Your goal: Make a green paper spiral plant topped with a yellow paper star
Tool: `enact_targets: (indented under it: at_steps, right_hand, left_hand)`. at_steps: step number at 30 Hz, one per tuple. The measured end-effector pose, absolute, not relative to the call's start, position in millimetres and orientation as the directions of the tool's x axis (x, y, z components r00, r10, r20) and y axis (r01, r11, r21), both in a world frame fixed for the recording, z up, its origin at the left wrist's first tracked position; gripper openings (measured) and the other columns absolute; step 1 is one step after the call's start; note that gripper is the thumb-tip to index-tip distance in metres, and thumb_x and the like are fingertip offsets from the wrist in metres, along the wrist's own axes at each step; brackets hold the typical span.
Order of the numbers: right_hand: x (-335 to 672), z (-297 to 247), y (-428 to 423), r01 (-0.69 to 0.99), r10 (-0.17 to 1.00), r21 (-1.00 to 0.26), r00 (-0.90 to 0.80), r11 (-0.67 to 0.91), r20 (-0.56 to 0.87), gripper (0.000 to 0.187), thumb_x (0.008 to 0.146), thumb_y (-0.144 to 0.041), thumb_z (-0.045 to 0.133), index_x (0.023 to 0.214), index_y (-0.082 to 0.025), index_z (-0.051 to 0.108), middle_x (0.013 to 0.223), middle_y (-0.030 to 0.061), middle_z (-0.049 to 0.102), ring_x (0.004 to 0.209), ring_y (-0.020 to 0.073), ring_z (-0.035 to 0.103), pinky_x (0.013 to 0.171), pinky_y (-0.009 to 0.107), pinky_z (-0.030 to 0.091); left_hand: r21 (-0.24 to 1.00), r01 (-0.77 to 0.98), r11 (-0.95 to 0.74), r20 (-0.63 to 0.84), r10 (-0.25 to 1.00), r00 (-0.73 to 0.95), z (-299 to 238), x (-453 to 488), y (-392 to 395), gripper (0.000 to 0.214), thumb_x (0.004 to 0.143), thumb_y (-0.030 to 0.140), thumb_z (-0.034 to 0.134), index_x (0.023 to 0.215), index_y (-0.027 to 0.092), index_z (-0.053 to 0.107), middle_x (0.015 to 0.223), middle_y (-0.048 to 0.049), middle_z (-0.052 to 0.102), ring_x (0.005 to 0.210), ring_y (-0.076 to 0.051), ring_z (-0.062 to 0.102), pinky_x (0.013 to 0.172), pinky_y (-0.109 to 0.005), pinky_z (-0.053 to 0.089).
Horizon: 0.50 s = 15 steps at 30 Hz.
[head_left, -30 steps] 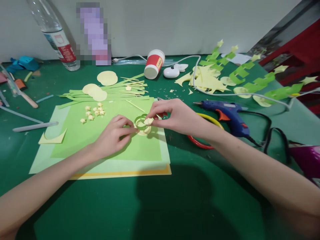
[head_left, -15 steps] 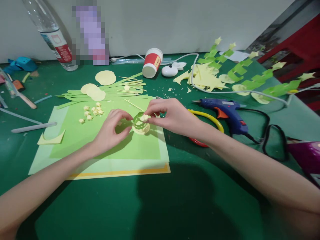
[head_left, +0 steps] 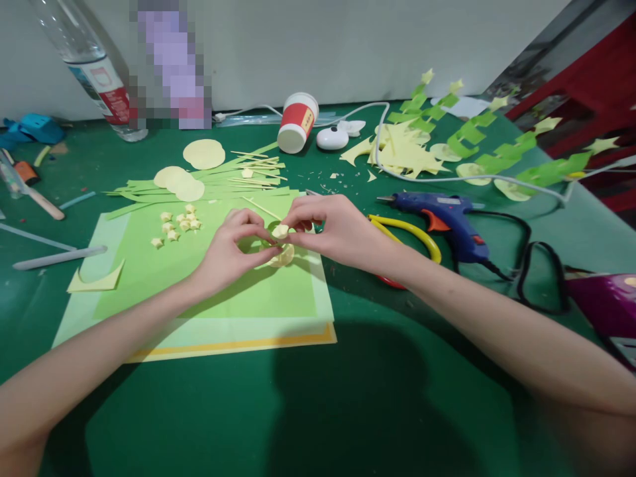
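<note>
The small yellow star [head_left: 281, 231] sat pinched in the right hand [head_left: 334, 228], just by the green paper coil [head_left: 272, 226] over the yellow disc [head_left: 284, 258], between both hands. A moment earlier the left hand [head_left: 231, 246] gaped beside the coil; now its finger and thumb reached round it, though whether they gripped I couldn't tell. Folded stars [head_left: 184, 225] lay beyond that hand.

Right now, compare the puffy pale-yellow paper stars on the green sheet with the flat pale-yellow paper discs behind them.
Shape: the stars are plump and pointed, the discs flat and round. Size: each star is much smaller than any disc. Both are pale-yellow paper.
</note>
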State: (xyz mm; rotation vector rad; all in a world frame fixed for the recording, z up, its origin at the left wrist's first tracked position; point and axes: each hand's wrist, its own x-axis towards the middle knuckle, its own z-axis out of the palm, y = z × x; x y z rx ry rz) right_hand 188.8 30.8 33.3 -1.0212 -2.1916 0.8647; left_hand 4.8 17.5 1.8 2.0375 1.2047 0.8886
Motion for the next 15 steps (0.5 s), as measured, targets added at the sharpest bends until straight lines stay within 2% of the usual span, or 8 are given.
enact_targets:
  at_steps: [5, 11, 15]
  right_hand:
    - [188.1, 33.3, 31.1, 0.435, 0.819, -0.758, -0.529, 0.486, 0.221, 0.011, 0.074, -0.014, 0.058, 0.063, -0.015, 0.060, 0.062, 0.0001, 0.053, 0.059, 0.0091, 0.043, 0.056, 0.023, 0.034]
    - [187.7, 32.8, 28.5, 0.430, 0.827, -0.771, -0.520, 0.470, 0.214, 0.011, 0.075, -0.016, 0.059, 0.064, -0.015, 0.062, 0.062, 0.0004, 0.054, 0.059, 0.0087, 0.044, 0.055, 0.023, 0.035]
    - [189.6, 40.2, 29.6, 0.452, 0.817, -0.755, -0.546, 0.475, 0.187, 0.006, 0.073, -0.020, 0.063, 0.073, -0.014, 0.066, 0.067, 0.0016, 0.057, 0.062, 0.0099, 0.047, 0.057, 0.024, 0.037]
  left_hand:
    - [0.780, 0.505, -0.369, 0.214, 0.916, 0.340, 3.0, 7.2, 16.6, 0.005, 0.072, 0.025, 0.069, 0.073, 0.021, 0.069, 0.078, -0.0003, 0.054, 0.086, -0.017, 0.050, 0.080, -0.034, 0.041]
    - [0.782, 0.499, -0.375, 0.218, 0.913, 0.344, 1.2, 7.0, 16.9, 0.008, 0.071, 0.027, 0.069, 0.067, 0.020, 0.066, 0.076, 0.0001, 0.055, 0.085, -0.017, 0.049, 0.079, -0.034, 0.042]
    - [0.776, 0.499, -0.386, 0.225, 0.908, 0.353, 0.0, 6.8, 17.1, 0.009, 0.072, 0.026, 0.068, 0.066, 0.020, 0.064, 0.077, 0.0002, 0.054, 0.084, -0.017, 0.049, 0.078, -0.034, 0.042]
